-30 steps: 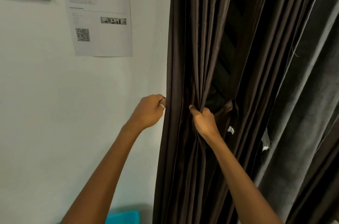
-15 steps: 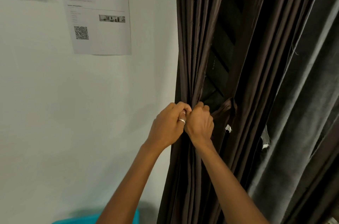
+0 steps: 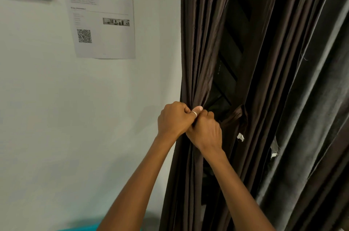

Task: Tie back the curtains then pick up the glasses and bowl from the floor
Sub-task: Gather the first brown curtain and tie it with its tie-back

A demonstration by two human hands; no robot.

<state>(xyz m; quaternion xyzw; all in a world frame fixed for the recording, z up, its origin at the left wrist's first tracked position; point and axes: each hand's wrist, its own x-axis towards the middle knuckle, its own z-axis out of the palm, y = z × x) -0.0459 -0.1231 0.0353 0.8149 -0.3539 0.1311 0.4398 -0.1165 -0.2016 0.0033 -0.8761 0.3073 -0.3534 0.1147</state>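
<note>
On the pale wall hangs a white printed paper sheet. The ringed left hand curls tight, pinching the gathered edge of the dark brown satin curtain. The right hand, touching it, is clenched on a matching brown fabric tie-back band running rightward across the folds. A grey velvet curtain hangs further right.

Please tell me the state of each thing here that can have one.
brown curtain: gathered into tight folds at mid-height.
band: looped round the brown curtain, not visibly fastened.
left hand: fingers curled, pinches the brown curtain.
right hand: fingers curled, holds the band's end.
grey curtain: hangs loose, untied.
paper sheet: stuck flat on the wall.
</note>
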